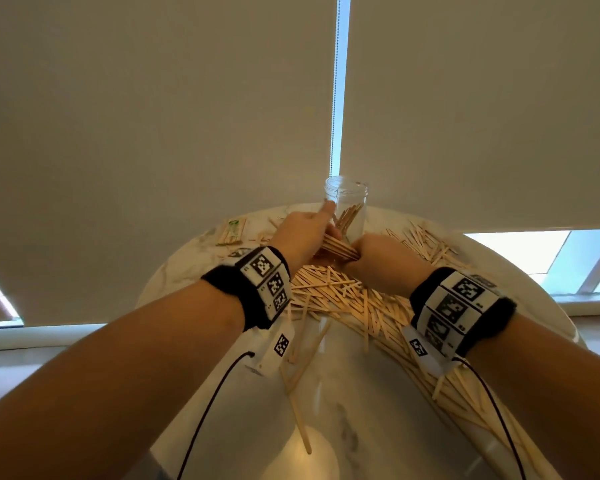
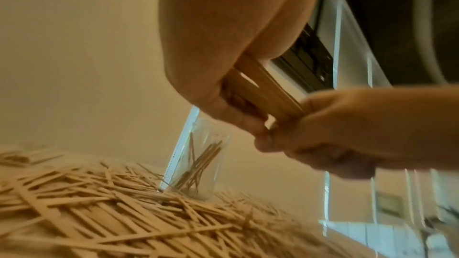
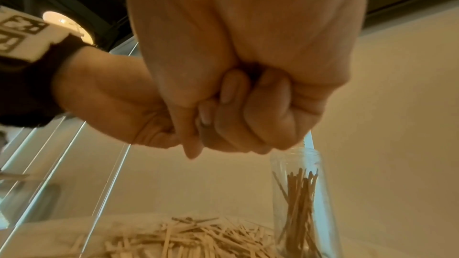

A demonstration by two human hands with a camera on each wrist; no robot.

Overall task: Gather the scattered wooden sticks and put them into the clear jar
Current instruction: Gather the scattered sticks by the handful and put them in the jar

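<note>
A clear jar [image 1: 348,209] stands upright at the table's far edge with several wooden sticks leaning inside it; it also shows in the wrist views [image 2: 198,164] [image 3: 301,199]. Both hands hold one bundle of sticks [image 1: 336,247] just in front of the jar. My left hand [image 1: 302,233] grips the bundle's far end, its index finger pointing up beside the jar. My right hand [image 1: 378,258] is a fist around the near end. A big heap of loose sticks [image 1: 354,303] covers the table below my hands.
The round white marbled table [image 1: 326,427] carries loose sticks along its right side [image 1: 465,393]. A small packet of sticks [image 1: 231,232] lies at the far left. Closed roller blinds [image 1: 153,116] hang behind, with a bead chain [image 1: 335,98] above the jar.
</note>
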